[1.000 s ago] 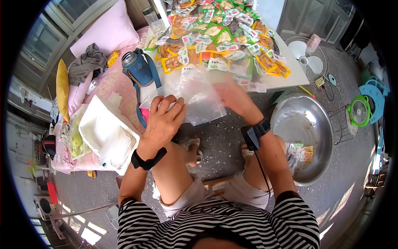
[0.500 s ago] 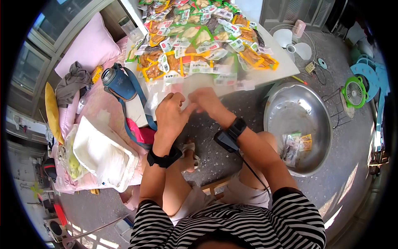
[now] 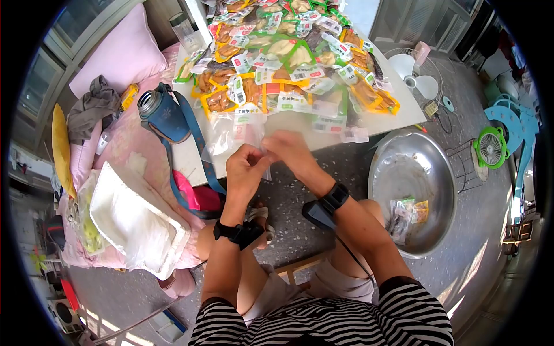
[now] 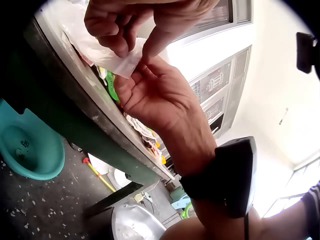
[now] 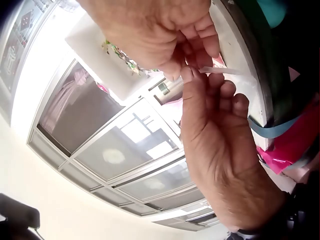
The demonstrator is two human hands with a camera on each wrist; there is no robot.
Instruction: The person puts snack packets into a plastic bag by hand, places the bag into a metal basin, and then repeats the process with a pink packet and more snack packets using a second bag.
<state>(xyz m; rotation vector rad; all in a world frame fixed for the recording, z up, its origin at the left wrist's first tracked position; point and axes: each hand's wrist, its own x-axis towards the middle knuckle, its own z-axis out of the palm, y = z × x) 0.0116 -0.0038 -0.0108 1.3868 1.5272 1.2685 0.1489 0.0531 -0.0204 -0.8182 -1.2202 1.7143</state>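
Note:
A clear plastic bag (image 3: 221,134) hangs at the table's near edge, with both hands at its edge. My left hand (image 3: 243,172) pinches the bag between thumb and fingers. Fingertips of my right hand (image 3: 291,154), blurred in the head view, meet the left ones and pinch the same edge. In the left wrist view, the bag's pale corner (image 4: 124,67) shows between the left hand (image 4: 145,20) and the right hand (image 4: 157,95). A thin strip of it (image 5: 220,70) sticks out by the thumbs in the right wrist view.
Many sealed food packets (image 3: 288,52) are heaped on the white table (image 3: 381,122). A blue bottle (image 3: 164,118) with a strap stands at its left side. A steel basin (image 3: 412,173) with a few packets sits on the floor at right; a white foam box (image 3: 135,216) lies at left.
Both hands have come together at the bag's edge; a second ago they were apart, with the bag spread out between them. The bag now hangs bunched at the table edge.

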